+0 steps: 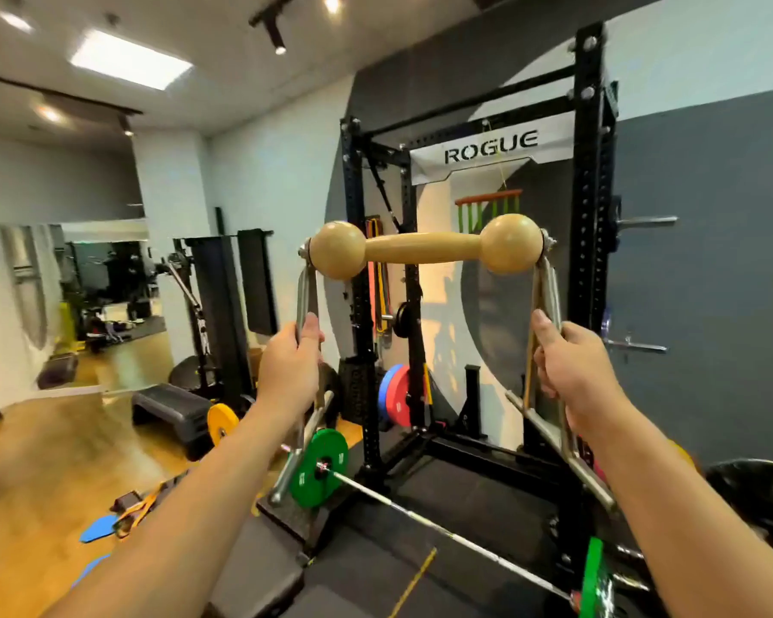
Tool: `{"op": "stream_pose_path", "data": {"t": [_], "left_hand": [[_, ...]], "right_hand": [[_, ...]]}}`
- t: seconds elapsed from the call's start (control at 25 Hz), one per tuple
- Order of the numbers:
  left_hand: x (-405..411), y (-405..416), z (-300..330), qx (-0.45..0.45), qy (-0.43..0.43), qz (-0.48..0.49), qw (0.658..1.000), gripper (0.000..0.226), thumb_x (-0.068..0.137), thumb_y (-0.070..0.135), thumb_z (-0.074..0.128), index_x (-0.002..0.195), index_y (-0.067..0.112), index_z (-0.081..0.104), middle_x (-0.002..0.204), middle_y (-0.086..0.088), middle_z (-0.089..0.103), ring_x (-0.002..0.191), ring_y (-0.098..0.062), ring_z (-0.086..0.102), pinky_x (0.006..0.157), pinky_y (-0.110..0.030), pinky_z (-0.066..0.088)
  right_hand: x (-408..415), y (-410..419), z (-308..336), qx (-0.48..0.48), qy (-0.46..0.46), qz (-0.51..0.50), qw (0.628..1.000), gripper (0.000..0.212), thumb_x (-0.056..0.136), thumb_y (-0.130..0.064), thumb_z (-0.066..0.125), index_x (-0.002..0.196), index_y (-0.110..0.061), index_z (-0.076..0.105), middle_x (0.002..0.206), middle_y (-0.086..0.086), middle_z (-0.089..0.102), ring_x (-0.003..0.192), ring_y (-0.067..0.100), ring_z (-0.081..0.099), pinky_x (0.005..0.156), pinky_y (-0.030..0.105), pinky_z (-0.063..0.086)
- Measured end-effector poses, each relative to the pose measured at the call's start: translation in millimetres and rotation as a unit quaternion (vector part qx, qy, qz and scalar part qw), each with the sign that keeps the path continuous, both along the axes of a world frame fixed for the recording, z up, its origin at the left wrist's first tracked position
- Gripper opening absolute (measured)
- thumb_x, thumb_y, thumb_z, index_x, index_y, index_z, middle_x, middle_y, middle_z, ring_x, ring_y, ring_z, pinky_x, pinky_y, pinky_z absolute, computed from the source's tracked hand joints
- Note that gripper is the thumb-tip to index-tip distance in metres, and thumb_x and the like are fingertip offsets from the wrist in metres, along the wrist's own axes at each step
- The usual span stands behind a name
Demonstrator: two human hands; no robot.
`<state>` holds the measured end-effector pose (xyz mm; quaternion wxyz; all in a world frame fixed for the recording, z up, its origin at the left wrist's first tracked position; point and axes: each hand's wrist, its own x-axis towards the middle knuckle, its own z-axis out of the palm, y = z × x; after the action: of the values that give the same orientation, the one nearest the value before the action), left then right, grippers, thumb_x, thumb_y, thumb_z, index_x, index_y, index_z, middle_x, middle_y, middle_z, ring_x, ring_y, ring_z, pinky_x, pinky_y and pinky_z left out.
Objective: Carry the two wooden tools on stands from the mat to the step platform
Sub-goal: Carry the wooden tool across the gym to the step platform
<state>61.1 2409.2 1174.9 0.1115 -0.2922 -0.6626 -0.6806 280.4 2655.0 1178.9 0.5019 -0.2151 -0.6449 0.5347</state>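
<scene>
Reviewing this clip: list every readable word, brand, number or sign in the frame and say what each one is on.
"ROGUE": black capitals on the white nameplate across the top of the black power rack.
Green weight plate on the barbell: white markings, too blurred to read.
Nothing legible on the wooden tool or its metal stand.

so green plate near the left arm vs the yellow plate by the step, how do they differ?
The green plate sits on a barbell sleeve, upright near the left hand's forearm; the yellow plate is loose, leaning against the step platform. Green looks closer and larger in frame; yellow is farther and partly hidden. Both are round weight plates standing on edge.
</scene>
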Motion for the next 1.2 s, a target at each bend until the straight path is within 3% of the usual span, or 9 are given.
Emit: {"op": "stream_pose_path", "data": {"t": [0.12,0.28,0.44,0.52,0.64,0.84,1.04,1.2], "left_hand": [[3.8,-69.4,28.6,0.011,0.011,0.070,0.997,0.046,0.104,0.060,0.042,0.087,0.019,0.057,0.051,0.012,0.047,0.046,-0.012,0.041,0.049,-0.033,0.031],[16.7,-159.9,47.4,0.014,0.034,0.150,0.988,0.046,0.105,0.059,0.041,0.087,0.020,0.057,0.050,0.013,0.046,0.043,-0.007,0.040,0.045,-0.028,0.032],[19.0,-256.3,46.8,0.005,0.038,0.246,0.968,0.048,0.106,0.058,0.042,0.084,0.019,0.059,0.058,0.007,0.049,0.053,-0.016,0.047,0.055,-0.037,0.035],[21.2,-301.3,43.2,-0.002,0.046,0.284,0.958,0.047,0.107,0.055,0.042,0.084,0.017,0.060,0.059,0.007,0.050,0.050,-0.012,0.046,0.053,-0.034,0.037],[21.8,-370.9,40.9,-0.012,0.052,0.353,0.934,0.049,0.110,0.048,0.041,0.081,0.011,0.058,0.066,-0.003,0.050,0.061,-0.020,0.048,0.062,-0.040,0.038],[-8.6,-492.7,44.1,-0.017,0.059,0.405,0.912,0.042,0.109,0.049,0.040,0.084,0.020,0.058,0.068,0.003,0.051,0.066,-0.023,0.050,0.065,-0.038,0.038],[-43.5,-593.8,52.8,0.011,0.055,0.418,0.907,0.044,0.103,0.056,0.045,0.083,0.019,0.057,0.057,0.007,0.049,0.047,-0.011,0.046,0.052,-0.033,0.035],[-93.5,-654.9,59.5,0.001,0.069,0.447,0.892,0.053,0.095,0.071,0.044,0.082,0.021,0.058,0.051,0.010,0.050,0.047,-0.014,0.045,0.055,-0.037,0.038]], "right_hand": [[-29.9,-46.2,35.3,0.026,0.023,0.033,0.999,0.043,0.101,-0.048,0.058,0.076,-0.013,0.053,0.068,0.011,0.048,0.059,0.024,0.043,0.058,0.040,0.036],[-69.1,-109.4,48.5,0.053,0.046,0.121,0.990,0.039,0.101,-0.047,0.056,0.081,-0.013,0.059,0.065,0.006,0.049,0.057,0.020,0.044,0.058,0.040,0.035],[-119.9,-185.6,40.9,0.044,0.046,0.208,0.976,0.043,0.102,-0.048,0.056,0.078,-0.013,0.056,0.065,0.009,0.045,0.058,0.024,0.040,0.058,0.041,0.031],[-147.7,-226.1,37.6,0.050,0.039,0.238,0.969,0.045,0.103,-0.047,0.056,0.079,-0.010,0.057,0.067,0.011,0.049,0.061,0.026,0.045,0.060,0.042,0.035],[-185.1,-299.5,36.0,0.059,0.030,0.287,0.956,0.047,0.104,-0.049,0.054,0.079,-0.009,0.059,0.066,0.009,0.052,0.061,0.026,0.049,0.058,0.041,0.038],[-253.5,-419.9,37.2,0.043,0.034,0.338,0.940,0.050,0.102,-0.051,0.054,0.087,-0.005,0.063,0.067,0.008,0.054,0.059,0.023,0.050,0.056,0.040,0.042],[-314.8,-521.1,42.0,0.035,0.042,0.368,0.928,0.050,0.100,-0.053,0.057,0.084,-0.006,0.063,0.065,0.006,0.051,0.057,0.021,0.047,0.052,0.038,0.039],[-371.4,-578.0,43.7,0.034,0.055,0.388,0.919,0.055,0.100,-0.054,0.056,0.091,0.000,0.062,0.066,0.006,0.050,0.056,0.020,0.046,0.051,0.038,0.040]]}}
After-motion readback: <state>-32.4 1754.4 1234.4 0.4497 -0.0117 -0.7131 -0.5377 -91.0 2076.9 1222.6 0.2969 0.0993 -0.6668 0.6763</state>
